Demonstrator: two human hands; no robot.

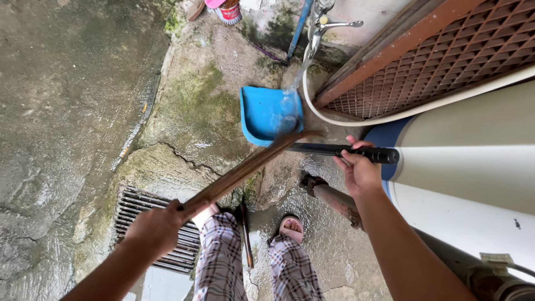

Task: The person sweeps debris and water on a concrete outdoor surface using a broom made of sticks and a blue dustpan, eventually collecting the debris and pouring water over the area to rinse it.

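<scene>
Two hands (L [156,228], R [361,173]) rinsing dustpan [267,114].

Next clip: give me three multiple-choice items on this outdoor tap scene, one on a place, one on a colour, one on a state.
1. Where is the dustpan?
A. Under the running tap
B. On the drain grate
C. In the left hand

2. What colour is the dustpan?
A. Red
B. Blue
C. Green

3. What is the right hand doing?
A. Hanging free
B. Turning the tap
C. Gripping the black handle

Answers:
1 A, water streams from the tap onto it.
2 B, its plastic is bright blue.
3 C, its fingers wrap the black handle, while the left hand grips the brown stick.
</scene>
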